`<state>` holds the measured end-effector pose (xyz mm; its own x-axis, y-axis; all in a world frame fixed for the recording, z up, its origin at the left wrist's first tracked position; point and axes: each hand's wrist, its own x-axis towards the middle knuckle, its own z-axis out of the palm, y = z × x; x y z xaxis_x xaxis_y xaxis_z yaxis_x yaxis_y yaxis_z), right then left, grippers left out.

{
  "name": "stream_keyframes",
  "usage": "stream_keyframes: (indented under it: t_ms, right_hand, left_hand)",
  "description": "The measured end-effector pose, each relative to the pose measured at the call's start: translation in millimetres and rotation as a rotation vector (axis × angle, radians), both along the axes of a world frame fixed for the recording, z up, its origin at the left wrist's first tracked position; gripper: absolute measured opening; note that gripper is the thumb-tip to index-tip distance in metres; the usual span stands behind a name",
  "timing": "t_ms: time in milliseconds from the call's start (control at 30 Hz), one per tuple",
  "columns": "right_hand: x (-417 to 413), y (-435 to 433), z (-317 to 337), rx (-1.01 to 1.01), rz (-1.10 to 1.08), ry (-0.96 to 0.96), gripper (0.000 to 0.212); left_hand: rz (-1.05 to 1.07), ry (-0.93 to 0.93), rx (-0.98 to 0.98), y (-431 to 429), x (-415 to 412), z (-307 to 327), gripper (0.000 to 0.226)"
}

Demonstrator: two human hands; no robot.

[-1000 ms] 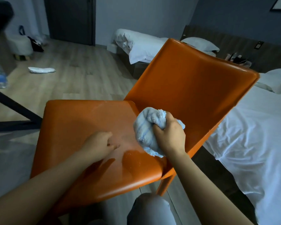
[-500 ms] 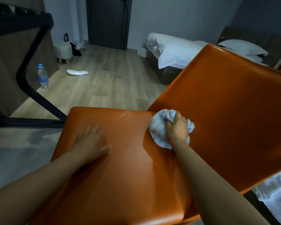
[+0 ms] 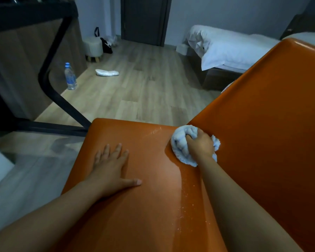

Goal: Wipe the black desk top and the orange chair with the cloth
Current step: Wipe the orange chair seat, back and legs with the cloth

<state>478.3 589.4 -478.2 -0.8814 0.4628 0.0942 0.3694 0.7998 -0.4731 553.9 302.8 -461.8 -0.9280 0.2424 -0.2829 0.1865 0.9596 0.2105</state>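
Observation:
The orange chair (image 3: 153,206) fills the lower middle and right of the head view, seat toward me and backrest rising at the right. My right hand (image 3: 200,144) is closed around a bunched pale blue cloth (image 3: 180,144), which presses into the crease where seat meets backrest, near the seat's far edge. My left hand (image 3: 111,168) lies flat on the seat with fingers spread, holding nothing. White specks and a damp sheen run along the seat beside the crease. The black desk top (image 3: 29,13) shows only as a dark edge at the upper left.
The desk's black metal leg (image 3: 49,82) slopes to the floor left of the chair. A water bottle (image 3: 70,77), a white slipper (image 3: 107,72) and a small stool (image 3: 92,48) sit on the wooden floor. A bed with white linen (image 3: 225,48) stands behind the chair.
My right hand slid the cloth along the crease toward the seat's far edge. My left hand opened from a loose fist to flat on the seat. The camera moved closer over the chair.

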Motion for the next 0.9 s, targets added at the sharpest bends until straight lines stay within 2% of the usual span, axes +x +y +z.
stream_keyframes:
  t_ms: [67,200,300,367,433,533,600,700,767,900]
  right_hand:
    - [-5.0,-3.0,2.2,0.054,-0.013,-0.027,0.041]
    - [-13.4,-17.7,6.6,0.027,0.011,-0.008,0.064]
    - [-25.1,-37.5,9.7,0.025,0.058,-0.032,0.075]
    - [-32.4,-54.0,14.8,-0.07,0.134,-0.051,0.062]
    - [-40.9,-73.6,17.9,-0.082,0.201,-0.07,0.051]
    - [-47.4,-103.5,22.5,0.091,0.25,-0.084,0.055]
    - [-50.6,-117.8,24.8,0.099,0.302,-0.096,0.054]
    - [-56.8,-136.0,31.1,0.188,0.422,-0.144,0.048]
    - [-60.4,-148.9,32.4,0.177,0.458,-0.168,0.048]
    - [-69.1,-174.9,28.6,0.155,0.494,-0.126,0.052]
  left_hand:
    - [-0.008,-0.023,-0.008,1.5,-2.3,-1.5,0.118]
    - [-0.015,0.008,-0.042,1.9,-5.0,-6.3,0.126]
    - [0.003,0.022,-0.024,2.2,-6.5,-10.3,0.123]
    - [-0.012,0.013,-0.02,1.5,-7.2,-11.0,0.124]
    - [-0.03,0.005,0.001,-1.6,-8.0,-9.0,0.129]
    - [-0.028,-0.011,0.081,-13.5,-9.0,3.0,0.117]
    - [0.005,0.039,0.113,-26.7,-11.7,11.6,0.102]
    - [0.068,0.104,0.071,-52.0,-17.3,14.8,0.094]
    - [0.114,0.107,0.076,-68.3,-16.8,13.1,0.091]
    - [0.195,0.066,0.244,-92.7,-0.8,3.9,0.09]
